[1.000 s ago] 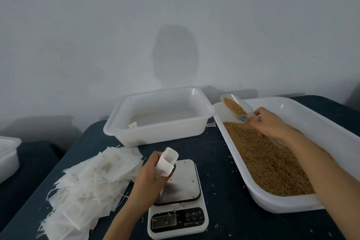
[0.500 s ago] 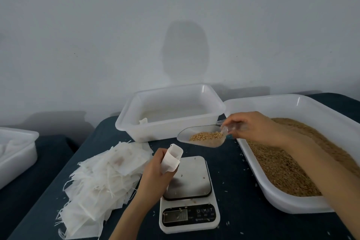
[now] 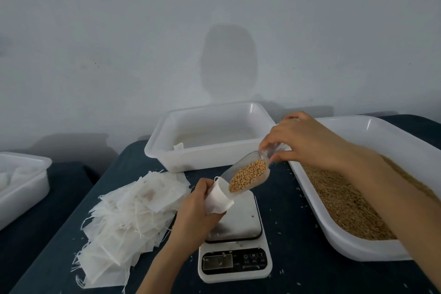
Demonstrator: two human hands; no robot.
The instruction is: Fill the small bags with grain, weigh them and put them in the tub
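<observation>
Small bag (image 3: pixel 218 199) gripped in left hand (image 3: pixel 198 207), fingers wrapped round it, mouth open, held above the scale (image 3: pixel 235 241). Right hand (image 3: pixel 303 141) pinches the handle of a clear scoop (image 3: pixel 248 175), tilted down, lip at the bag mouth, grain inside. Scale display unreadable. Large tray (image 3: pixel 372 136) right holds grain, its far right cut off by the arm. Tub (image 3: pixel 210 136) far centre: contents hard to make out. Empty-bag pile (image 3: pixel 128 219) left. Another tub (image 3: pixel 22 184) cut off at left edge.
</observation>
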